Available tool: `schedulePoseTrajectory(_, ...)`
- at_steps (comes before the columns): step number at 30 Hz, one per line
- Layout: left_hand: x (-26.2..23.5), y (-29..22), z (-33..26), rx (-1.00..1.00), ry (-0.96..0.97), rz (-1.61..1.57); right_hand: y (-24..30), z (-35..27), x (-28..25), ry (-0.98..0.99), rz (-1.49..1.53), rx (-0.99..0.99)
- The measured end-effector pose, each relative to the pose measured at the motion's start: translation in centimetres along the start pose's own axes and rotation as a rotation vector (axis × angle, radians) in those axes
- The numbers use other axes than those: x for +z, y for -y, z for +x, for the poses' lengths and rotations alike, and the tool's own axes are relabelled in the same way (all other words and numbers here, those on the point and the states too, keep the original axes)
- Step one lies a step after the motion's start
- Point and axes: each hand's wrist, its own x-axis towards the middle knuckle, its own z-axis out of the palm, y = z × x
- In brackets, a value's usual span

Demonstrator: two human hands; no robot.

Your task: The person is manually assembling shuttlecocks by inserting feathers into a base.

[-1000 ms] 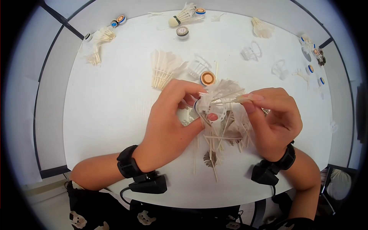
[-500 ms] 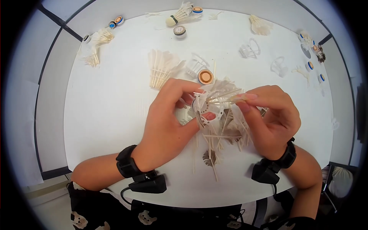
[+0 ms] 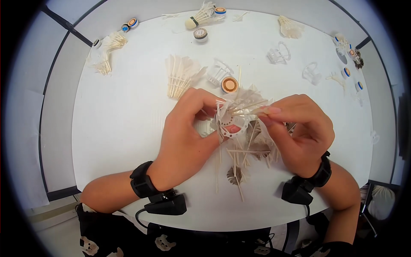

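Observation:
My left hand is curled round a partly stripped shuttlecock, its thumb showing through the white ring of holes. A few feather shafts still stand in the shuttlecock, pointing right. With thumb and index finger, my right hand pinches one feather by its outer part; the shaft runs back to the shuttlecock. Loose feathers and bare shafts lie in a pile beneath both hands, some with grey-brown vanes. The shuttlecock's far side is hidden by my left fingers.
Beyond my hands lie a feather skirt, a white plastic frame and a round cork base. Farther back are a whole shuttlecock and another base. More frames and several bases lie at the right.
My right hand has shifted slightly left, still pinching the feather. My left hand and the shuttlecock have barely moved.

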Motion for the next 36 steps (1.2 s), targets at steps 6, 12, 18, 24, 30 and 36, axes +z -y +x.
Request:
schedulePoseTrajectory(6, 0.2, -0.1, 0.2, 0.038, -0.042, -0.006, 0.1, -0.1, 0.1, 0.018, 0.035, 0.058)
schedulePoseTrajectory(12, -0.2, -0.2, -0.2, -0.072, 0.042, 0.021, 0.0, -0.1, 0.1, 0.035, 0.033, 0.085)
schedulePoseTrajectory(18, 0.4, 0.0, 0.2, 0.011, -0.078, -0.027, 0.1, -0.3, 0.6, -0.121, 0.159, 0.186)
schedulePoseTrajectory(24, 0.6, -0.6, 0.0, -0.083, -0.161, -0.134, -0.3, 0.4, 0.2, 0.128, -0.235, 0.232)
schedulePoseTrajectory(30, 0.0, -1.2, -0.2, -0.173, -0.074, -0.138, 0.0, 0.1, 0.7, 0.301, -0.439, 0.255)
schedulePoseTrajectory(36, 0.0, -1.4, -0.1, -0.150, -0.074, -0.117, 0.2, 0.0, 1.1, 0.283, -0.580, 0.282)
